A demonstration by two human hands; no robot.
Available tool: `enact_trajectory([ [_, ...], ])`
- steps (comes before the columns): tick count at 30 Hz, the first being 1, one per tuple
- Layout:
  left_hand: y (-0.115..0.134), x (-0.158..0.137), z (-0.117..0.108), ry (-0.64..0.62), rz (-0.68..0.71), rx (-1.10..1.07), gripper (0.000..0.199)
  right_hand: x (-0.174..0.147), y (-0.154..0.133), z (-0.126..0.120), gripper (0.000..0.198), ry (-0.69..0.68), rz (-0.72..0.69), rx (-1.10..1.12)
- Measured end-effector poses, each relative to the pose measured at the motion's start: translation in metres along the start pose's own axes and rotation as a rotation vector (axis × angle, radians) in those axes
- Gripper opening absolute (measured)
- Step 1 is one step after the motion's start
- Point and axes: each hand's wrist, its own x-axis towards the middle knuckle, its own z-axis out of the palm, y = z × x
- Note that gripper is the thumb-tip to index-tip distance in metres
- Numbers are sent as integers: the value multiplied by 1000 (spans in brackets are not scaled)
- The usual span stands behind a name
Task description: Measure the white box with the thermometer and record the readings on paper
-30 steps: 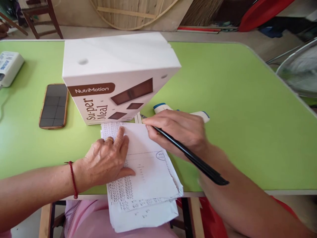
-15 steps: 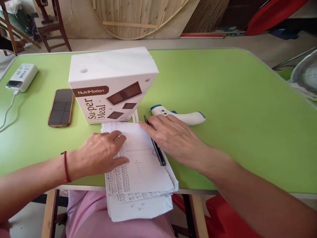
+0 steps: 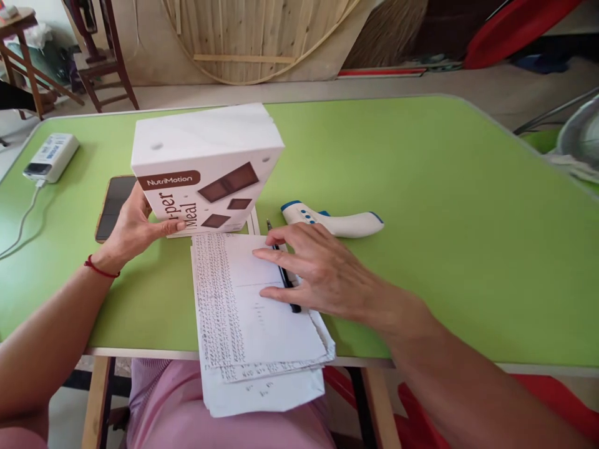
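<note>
Nearest the viewer, at the bottom centre of the frame, pink clothing [image 3: 173,411] shows below a stack of papers [image 3: 281,337] that overhangs the near edge of the green surface [image 3: 449,218]; the top sheet carries dense columns of writing at its left and a thin line across its paler part. Right of centre, the right hand [image 3: 322,265] enters from the lower right with its grip wide, thumb and fingers spread above the top sheet; a black pen [image 3: 284,274] lies beneath the fingers, pointed end toward the top of the frame. Whether the fingers press on it cannot be told. Left of centre, the left hand [image 3: 133,227], a red bracelet [image 3: 102,268] at its wrist, has its grip closed about the lower left edge of a white box [image 3: 208,171]: the thumb crosses the front, covering some lettering, and the other fingertips are hidden behind. The box is upright, just beyond the papers. Beside it, a phone [image 3: 112,206] lies partly covered by the hand. Right of centre, just past the right hand, lies a white and blue thermometer [image 3: 349,224]. At the upper left rests a white charger [image 3: 52,158] with a cord [image 3: 30,218]. Farthest off are a chair [image 3: 105,62], upper left, and a round wooden panel [image 3: 262,37], top centre.
</note>
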Motion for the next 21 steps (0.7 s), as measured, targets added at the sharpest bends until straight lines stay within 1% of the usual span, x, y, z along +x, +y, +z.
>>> enact_trajectory([
  [1,-1,-1,0,22,-18,6,81,-1,1,1,38,-21,4,12],
  [3,2,-3,-1,104,-22,13,78,-2,3,2,42,-52,15,21],
  [5,9,-5,-2,185,-26,35,74,-3,4,3,43,-73,23,27],
  [7,20,-8,-3,224,-37,77,69,-3,5,4,43,-86,24,30],
  [9,30,-11,-4,199,-29,110,64,-2,3,5,43,-85,21,27],
  [11,39,-13,-5,132,-22,97,56,0,3,5,41,-67,18,23],
  [13,43,-15,-4,50,-58,72,52,0,5,4,33,-28,7,48],
  [15,46,-17,-3,-19,-126,82,57,-4,15,-1,21,24,7,114],
  [16,47,-19,-2,-48,-162,101,60,-7,22,-4,17,49,33,137],
  [17,48,-19,-2,-72,-191,125,64,-11,31,-7,16,64,88,143],
  [18,49,-20,-1,-90,-211,151,66,-15,40,-10,19,68,176,107],
  [19,50,-21,0,-107,-224,175,68,-20,49,-12,24,52,294,36],
  [20,50,-21,0,-121,-230,195,69,-24,58,-13,34,-3,410,-38],
  [21,51,-22,1,-134,-231,211,70,-27,65,-14,44,-90,495,-78],
])
